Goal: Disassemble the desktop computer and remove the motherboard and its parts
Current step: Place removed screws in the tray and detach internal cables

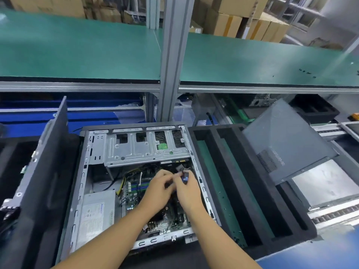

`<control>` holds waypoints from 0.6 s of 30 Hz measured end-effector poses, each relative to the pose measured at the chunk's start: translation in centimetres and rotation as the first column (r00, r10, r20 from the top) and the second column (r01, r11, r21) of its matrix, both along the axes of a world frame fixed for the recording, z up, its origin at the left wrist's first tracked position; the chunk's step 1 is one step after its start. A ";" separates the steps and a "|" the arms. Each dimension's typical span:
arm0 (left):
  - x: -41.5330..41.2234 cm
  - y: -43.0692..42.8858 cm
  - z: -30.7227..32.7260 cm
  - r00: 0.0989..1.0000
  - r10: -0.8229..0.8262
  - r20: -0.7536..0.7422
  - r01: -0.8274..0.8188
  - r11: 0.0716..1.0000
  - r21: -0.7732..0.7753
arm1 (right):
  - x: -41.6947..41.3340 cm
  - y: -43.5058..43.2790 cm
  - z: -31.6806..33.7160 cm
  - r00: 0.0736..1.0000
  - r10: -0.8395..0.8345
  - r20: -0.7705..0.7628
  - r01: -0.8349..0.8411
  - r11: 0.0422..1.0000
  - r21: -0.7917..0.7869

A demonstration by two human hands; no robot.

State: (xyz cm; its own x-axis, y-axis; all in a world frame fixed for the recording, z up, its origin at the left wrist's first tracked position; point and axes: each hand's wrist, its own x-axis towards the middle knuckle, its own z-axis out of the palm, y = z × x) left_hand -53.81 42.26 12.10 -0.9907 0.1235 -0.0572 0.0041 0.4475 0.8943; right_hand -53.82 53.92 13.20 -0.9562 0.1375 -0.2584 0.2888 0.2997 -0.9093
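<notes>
Open stamped-steel case (124,152) lies centre frame, green motherboard (133,191) inside, lower right. Right hand (187,195) pinches a small blue-black connector (185,178) over the board; left hand (158,191) curled beside it, grip unclear.

The open computer case (136,183) lies between an upright panel (44,171) at left and a foam tray (242,187) at right.

Your blue surface (320,257) has a black foam tray (250,187) on it, open case (134,150) flat against its left side, grey panel (287,140) propped on top.
</notes>
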 end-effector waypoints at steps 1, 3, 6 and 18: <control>0.2 -0.3 0.1 0.999 0.030 -0.014 -0.030 0.999 0.015 | 0.0 0.0 0.1 0.998 0.016 -0.054 -0.015 1.000 0.015; 0.5 -0.8 0.6 0.997 0.053 -0.062 -0.050 0.998 0.045 | 0.0 0.1 0.5 0.991 0.009 -0.137 -0.007 1.000 0.015; 1.5 -1.8 1.5 0.995 -0.079 -0.056 0.079 0.997 -0.006 | 0.3 0.0 1.5 0.975 0.006 -0.222 -0.020 0.998 -0.061; 2.0 -4.0 2.1 0.960 0.005 -0.279 -0.169 0.806 -0.567 | -2.4 1.4 6.8 0.960 -0.064 -0.272 -0.053 0.913 -0.403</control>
State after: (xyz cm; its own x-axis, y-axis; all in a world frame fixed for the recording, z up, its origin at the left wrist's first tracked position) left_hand -51.81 38.29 14.16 -0.9849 0.0607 0.1619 0.1269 0.8898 0.4384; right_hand -56.17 55.35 19.98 -0.9963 0.0832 -0.0215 0.0123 -0.1100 -0.9939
